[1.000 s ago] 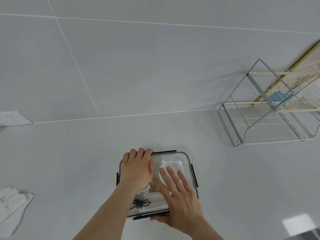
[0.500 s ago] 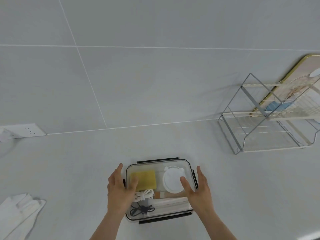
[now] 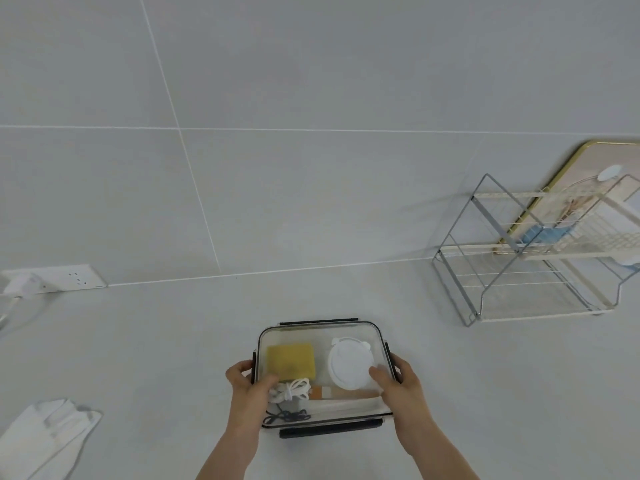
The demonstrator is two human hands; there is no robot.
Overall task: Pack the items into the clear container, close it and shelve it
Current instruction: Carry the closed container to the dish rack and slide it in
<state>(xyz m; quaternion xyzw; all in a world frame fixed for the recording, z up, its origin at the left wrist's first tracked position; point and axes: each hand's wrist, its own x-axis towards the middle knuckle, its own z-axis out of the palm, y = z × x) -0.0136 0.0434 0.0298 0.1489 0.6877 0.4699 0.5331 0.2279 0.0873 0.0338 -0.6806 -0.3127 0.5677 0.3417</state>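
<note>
clear plastic: container (image 3: 322, 372) is judged stiff, light, slippery
left hand (image 3: 246, 386): curled around left side
right hand (image 3: 401, 384): curled around right side
hold: best taken at both short sides

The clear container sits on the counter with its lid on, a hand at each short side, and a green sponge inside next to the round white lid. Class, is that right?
One detail is wrong: the sponge is yellow, not green, as the head view shows. The rest stands: the clear container is lidded, with the left hand and right hand at its short sides.
</note>
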